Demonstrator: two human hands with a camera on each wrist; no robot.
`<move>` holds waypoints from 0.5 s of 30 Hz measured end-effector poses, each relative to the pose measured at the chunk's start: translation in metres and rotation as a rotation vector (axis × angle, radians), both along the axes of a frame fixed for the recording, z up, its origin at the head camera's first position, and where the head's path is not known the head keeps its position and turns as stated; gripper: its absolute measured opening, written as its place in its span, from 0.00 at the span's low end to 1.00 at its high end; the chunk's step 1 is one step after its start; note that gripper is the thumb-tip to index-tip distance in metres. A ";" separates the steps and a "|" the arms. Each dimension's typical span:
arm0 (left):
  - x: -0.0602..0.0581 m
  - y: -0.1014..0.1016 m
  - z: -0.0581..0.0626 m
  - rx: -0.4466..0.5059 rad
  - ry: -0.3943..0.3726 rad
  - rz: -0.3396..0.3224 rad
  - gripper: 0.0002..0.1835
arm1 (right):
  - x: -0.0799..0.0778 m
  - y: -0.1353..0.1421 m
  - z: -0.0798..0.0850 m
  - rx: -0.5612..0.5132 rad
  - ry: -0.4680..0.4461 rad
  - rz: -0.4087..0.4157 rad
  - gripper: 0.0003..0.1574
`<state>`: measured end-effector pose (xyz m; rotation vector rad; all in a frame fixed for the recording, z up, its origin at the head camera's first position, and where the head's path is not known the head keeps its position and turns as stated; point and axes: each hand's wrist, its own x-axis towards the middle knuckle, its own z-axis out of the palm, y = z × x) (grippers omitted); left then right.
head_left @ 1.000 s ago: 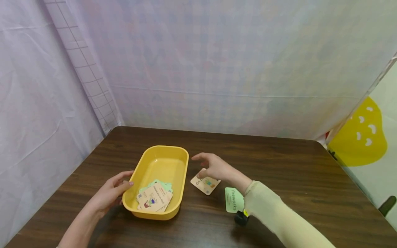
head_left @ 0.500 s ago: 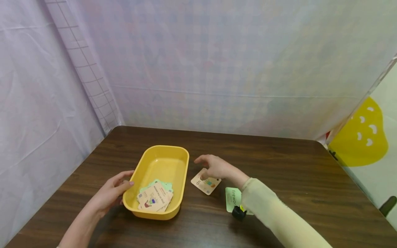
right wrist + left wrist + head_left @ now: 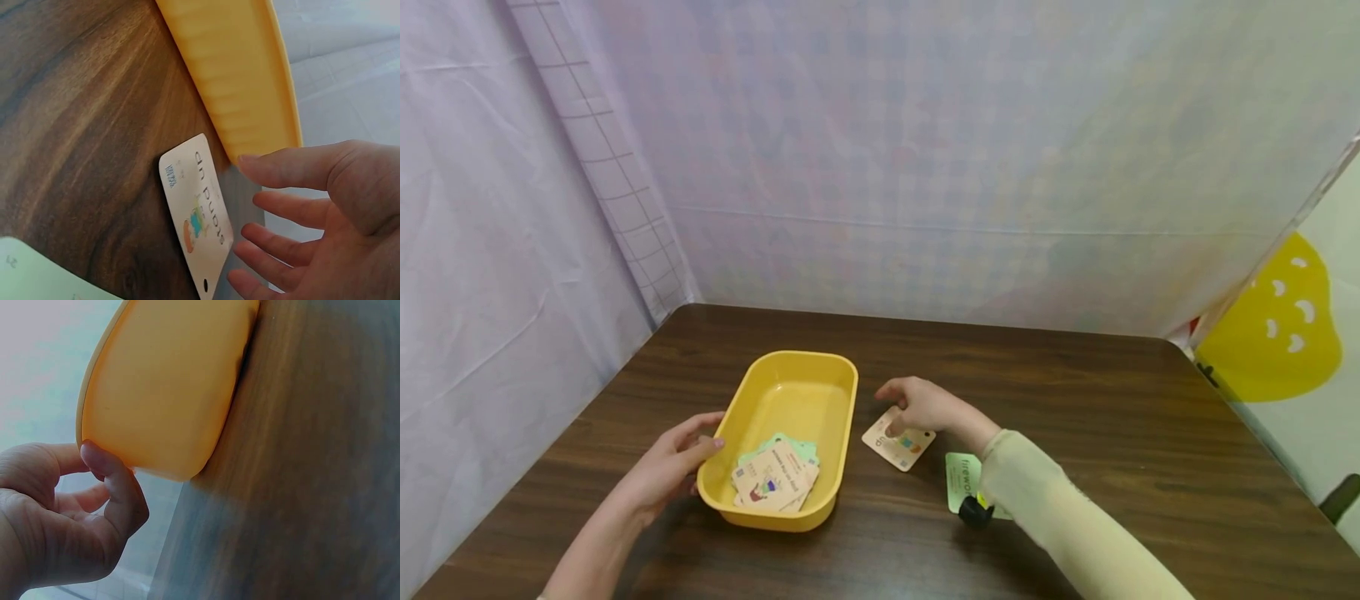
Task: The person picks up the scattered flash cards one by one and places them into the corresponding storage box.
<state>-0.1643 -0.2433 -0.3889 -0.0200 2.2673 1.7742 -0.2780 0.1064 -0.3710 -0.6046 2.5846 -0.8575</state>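
My left hand pinches the left rim of a yellow plastic tray, thumb over the edge; the left wrist view shows the curled fingers at its outer wall. Several beige and green picture cards lie overlapped at the tray's near end. Right of the tray, my right hand hovers over a beige card printed "stand up". Its fingers are spread loosely with nothing between them, and the card lies beside the fingertips in the right wrist view. A green "fireworks" card is partly hidden under my right forearm.
All of this stands on a dark brown wooden table. White and pale checked curtains hang behind and to the left. On the right a yellow printed shape shows on the white cloth. A black wrist strap piece hangs under my right sleeve.
My right hand has shifted slightly to the right and nearer over the beige card. The left hand, the tray and the cards stay in place.
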 end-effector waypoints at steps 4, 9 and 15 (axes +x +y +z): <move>0.000 0.000 -0.001 0.002 0.005 -0.002 0.32 | -0.003 -0.001 -0.004 -0.005 0.009 0.000 0.37; 0.000 0.000 -0.002 -0.001 0.002 -0.003 0.33 | -0.005 0.000 -0.006 0.010 0.049 0.030 0.34; 0.000 0.001 -0.001 0.002 0.002 0.000 0.33 | -0.009 0.003 -0.009 0.039 0.086 0.073 0.32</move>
